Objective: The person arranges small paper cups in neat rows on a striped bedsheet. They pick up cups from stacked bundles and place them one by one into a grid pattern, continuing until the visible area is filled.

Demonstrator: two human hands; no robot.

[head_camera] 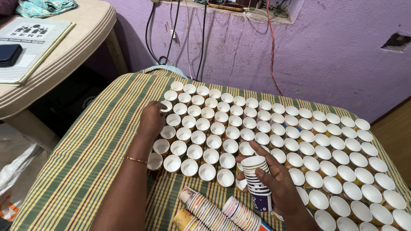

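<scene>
Many small white paper cups (274,141) stand upright in rows on a striped yellow, green and red cloth (94,141). My left hand (150,119), with a thin gold bangle at the wrist, reaches to the left edge of the rows and pinches a single cup (166,106). My right hand (278,184) holds a nested stack of cups (257,182) upright above the front row, index finger stretched out. Two more nested stacks (214,211) lie on their sides on the cloth near me, between my forearms.
A beige plastic table (72,47) stands at the left with a booklet (30,47) and a dark phone (8,53). Behind is a purple wall (334,55) with hanging cables (171,34). A plastic bag (17,167) lies on the floor at left.
</scene>
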